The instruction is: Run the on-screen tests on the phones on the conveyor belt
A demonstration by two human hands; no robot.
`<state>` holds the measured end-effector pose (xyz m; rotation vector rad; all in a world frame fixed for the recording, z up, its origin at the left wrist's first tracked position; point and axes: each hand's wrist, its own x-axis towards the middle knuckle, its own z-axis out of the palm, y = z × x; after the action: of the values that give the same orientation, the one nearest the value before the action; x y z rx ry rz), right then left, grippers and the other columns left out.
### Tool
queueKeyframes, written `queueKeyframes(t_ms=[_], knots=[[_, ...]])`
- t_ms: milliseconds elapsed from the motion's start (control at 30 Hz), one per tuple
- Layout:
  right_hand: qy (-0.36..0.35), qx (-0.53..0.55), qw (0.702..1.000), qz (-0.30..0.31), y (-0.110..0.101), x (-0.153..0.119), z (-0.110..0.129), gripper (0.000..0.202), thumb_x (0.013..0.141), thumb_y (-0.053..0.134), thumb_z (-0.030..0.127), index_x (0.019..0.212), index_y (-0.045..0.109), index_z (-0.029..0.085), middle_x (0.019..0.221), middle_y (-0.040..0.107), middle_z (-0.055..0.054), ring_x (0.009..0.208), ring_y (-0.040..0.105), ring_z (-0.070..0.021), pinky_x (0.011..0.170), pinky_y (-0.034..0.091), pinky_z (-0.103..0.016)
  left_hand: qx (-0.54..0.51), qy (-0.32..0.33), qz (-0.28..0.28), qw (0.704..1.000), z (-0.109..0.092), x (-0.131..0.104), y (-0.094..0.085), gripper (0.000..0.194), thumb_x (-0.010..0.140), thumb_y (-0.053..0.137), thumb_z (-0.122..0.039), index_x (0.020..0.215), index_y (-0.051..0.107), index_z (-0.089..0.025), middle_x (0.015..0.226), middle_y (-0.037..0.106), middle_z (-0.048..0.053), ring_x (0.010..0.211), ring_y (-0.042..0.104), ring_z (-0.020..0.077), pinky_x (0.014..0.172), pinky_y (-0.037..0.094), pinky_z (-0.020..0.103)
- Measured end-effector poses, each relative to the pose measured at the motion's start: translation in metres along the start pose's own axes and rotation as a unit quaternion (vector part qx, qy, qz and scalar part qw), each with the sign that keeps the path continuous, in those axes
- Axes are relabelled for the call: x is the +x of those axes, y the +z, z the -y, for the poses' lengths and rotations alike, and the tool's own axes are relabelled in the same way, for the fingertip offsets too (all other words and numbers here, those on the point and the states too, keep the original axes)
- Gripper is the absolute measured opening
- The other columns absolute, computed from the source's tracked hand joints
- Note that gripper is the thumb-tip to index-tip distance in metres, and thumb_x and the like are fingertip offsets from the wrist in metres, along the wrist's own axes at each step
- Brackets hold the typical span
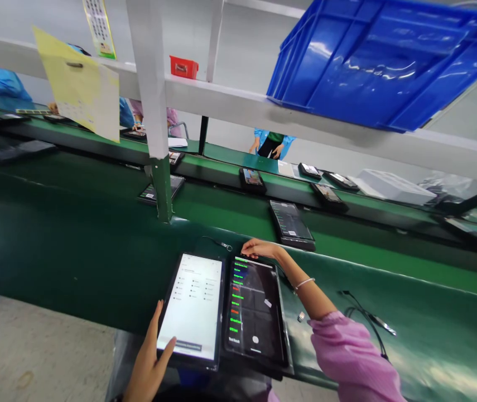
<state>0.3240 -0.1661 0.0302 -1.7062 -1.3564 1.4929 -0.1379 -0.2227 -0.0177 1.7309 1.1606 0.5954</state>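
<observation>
A tablet with a lit white screen (pixel 194 312) lies at the bench's near edge. My left hand (pixel 149 354) grips its lower left side, the thumb over the screen. Close on its right is a second tablet (pixel 257 318), dark-screened with green and red lines of text. At that tablet's top left corner my right hand (pixel 259 248) is closed in a pinch; what the fingertips hold there is hidden. A small metal piece with a ring and thin cord (pixel 225 245) lies just left of the right hand.
A black cable (pixel 366 315) and a small metal plug (pixel 300 316) lie on the green bench (pixel 75 240). Beyond, several tablets, one a dark tablet (pixel 292 223), rest along the line. A blue crate (pixel 372 61) sits on the overhead shelf. Co-workers (pixel 272 144) are across.
</observation>
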Motion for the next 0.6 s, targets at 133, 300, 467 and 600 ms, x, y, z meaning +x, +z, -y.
queueKeyframes(t_ms=[133, 300, 467, 600], knots=[[-0.003, -0.002, 1.0, -0.002, 0.001, -0.001, 0.001, 0.032, 0.065, 0.074, 0.045, 0.07, 0.068, 0.013, 0.057, 0.056, 0.0, 0.051, 0.045, -0.0105, 0.05, 0.034, -0.022, 0.008, -0.01, 0.004, 1.0, -0.003, 0.0, -0.001, 0.075, 0.097, 0.041, -0.059, 0.157, 0.01, -0.028, 0.167, 0.017, 0.006, 0.154, 0.014, 0.0242, 0.126, 0.013, 0.056], [-0.011, -0.026, 1.0, -0.001, -0.001, 0.0, 0.001, 0.038, 0.065, 0.072, 0.049, 0.074, 0.069, 0.012, 0.059, 0.056, 0.0, 0.053, 0.046, -0.0115, 0.051, 0.036, -0.023, -0.021, -0.029, -0.004, 0.999, -0.008, -0.001, -0.002, 0.077, 0.096, 0.036, -0.062, 0.157, 0.014, -0.021, 0.166, 0.019, 0.008, 0.154, 0.016, 0.0239, 0.126, 0.014, 0.053], [-0.052, -0.068, 0.995, -0.055, 0.007, -0.004, -0.006, 0.052, 0.073, 0.066, 0.059, 0.09, 0.069, 0.01, 0.072, 0.061, -0.003, 0.066, 0.054, -0.016, 0.06, 0.043, -0.026, 0.043, -0.024, -0.011, 0.999, -0.007, -0.005, 0.001, 0.08, 0.097, 0.028, -0.064, 0.157, 0.019, -0.013, 0.165, 0.022, 0.011, 0.153, 0.019, 0.0258, 0.126, 0.017, 0.052], [-0.08, -0.113, 0.983, -0.123, 0.019, -0.009, -0.014, 0.058, 0.087, 0.054, 0.066, 0.099, 0.067, 0.011, 0.085, 0.063, -0.005, 0.075, 0.055, -0.0164, 0.068, 0.042, -0.027, 0.042, -0.032, -0.008, 0.999, 0.002, -0.006, 0.002, 0.079, 0.096, 0.033, -0.064, 0.159, 0.011, -0.021, 0.167, 0.018, 0.008, 0.154, 0.017, 0.027, 0.125, 0.017, 0.055]])
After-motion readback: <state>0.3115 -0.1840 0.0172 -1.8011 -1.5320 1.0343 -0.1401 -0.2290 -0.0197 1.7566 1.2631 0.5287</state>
